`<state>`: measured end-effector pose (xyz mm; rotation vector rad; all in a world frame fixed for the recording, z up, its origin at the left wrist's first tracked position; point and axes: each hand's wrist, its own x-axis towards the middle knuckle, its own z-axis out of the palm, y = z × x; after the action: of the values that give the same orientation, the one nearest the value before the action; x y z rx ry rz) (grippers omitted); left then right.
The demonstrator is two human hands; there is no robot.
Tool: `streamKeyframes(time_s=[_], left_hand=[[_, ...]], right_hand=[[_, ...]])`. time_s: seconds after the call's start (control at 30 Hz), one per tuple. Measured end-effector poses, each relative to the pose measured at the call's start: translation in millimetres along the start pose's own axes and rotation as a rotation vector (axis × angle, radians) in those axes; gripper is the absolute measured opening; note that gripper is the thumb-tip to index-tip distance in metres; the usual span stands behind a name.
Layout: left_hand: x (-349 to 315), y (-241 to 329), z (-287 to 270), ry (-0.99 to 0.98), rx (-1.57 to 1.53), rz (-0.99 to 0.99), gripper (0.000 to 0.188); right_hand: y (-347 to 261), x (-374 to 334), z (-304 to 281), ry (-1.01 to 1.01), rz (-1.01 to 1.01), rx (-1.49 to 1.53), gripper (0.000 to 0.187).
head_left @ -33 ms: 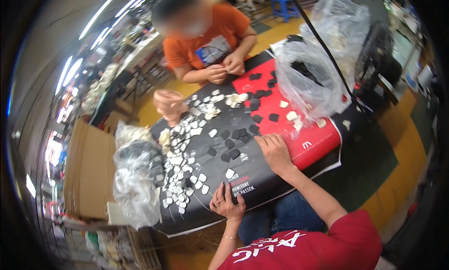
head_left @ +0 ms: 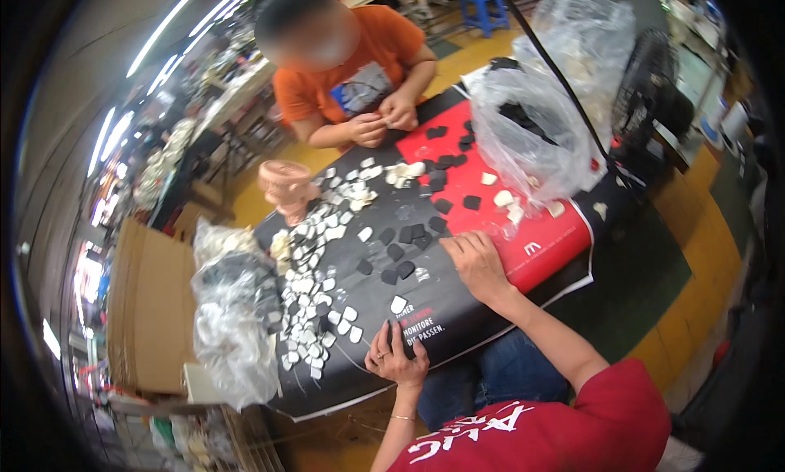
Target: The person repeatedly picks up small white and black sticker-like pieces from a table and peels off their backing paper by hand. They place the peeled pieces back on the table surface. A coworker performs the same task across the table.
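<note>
My left hand (head_left: 397, 356) rests at the near edge of the black and red sheet (head_left: 482, 308) that covers the table, fingers stretched and apart. Just beyond its fingertips lies a single white rounded piece (head_left: 398, 305). My right hand (head_left: 477, 263) lies on the sheet where black meets red, fingers extended, with nothing visible in it. To the left of that hand are several black rounded pieces (head_left: 405, 269), scattered flat. A large spread of small white pieces (head_left: 307, 325) covers the sheet's left side.
Across the table a person in an orange shirt (head_left: 360, 71) pinches a small pale thing. A pinkish-tan figure-like object (head_left: 286, 190) stands at the far left edge. Clear plastic bags (head_left: 536, 145) sit at the far right, more bags (head_left: 233, 325) at the left, beside a cardboard box (head_left: 151, 300).
The view has shifted a little, so the table and the person opposite appear slightly farther left. My hands show no clear movement.
</note>
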<state>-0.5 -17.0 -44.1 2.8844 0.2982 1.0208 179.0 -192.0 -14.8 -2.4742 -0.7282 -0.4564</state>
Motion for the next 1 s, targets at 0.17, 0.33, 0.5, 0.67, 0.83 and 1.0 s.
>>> streamKeyframes(time_s=[0.17,0.33,0.5,0.67,0.83,1.0], left_hand=[[-1.2,-0.3,1.4,0.015,-0.002,-0.008,0.048],[-3.4,-4.2,4.1,0.045,-0.030,-0.015,0.048],[-4.6,-5.9,5.6,0.049,-0.061,-0.013,0.047],[-2.8,-5.5,1.4,0.029,-0.080,-0.011,0.045],[-0.2,-3.8,-3.7,-0.012,-0.101,-0.026,0.044],[10.0,8.4,-29.9,-0.074,-0.388,-0.179,0.039]], right_hand=[[1.3,-5.6,-14.6,0.292,0.029,-0.041,0.021],[37.1,-6.3,-64.5,0.208,0.317,0.026,0.025],[84.6,18.7,-77.2,0.058,0.319,-0.044,0.028],[91.9,39.9,-61.1,0.010,0.311,-0.205,0.026],[96.7,36.1,-61.8,0.130,0.337,-0.031,0.026],[68.4,25.1,-85.0,0.253,0.328,0.179,0.033]])
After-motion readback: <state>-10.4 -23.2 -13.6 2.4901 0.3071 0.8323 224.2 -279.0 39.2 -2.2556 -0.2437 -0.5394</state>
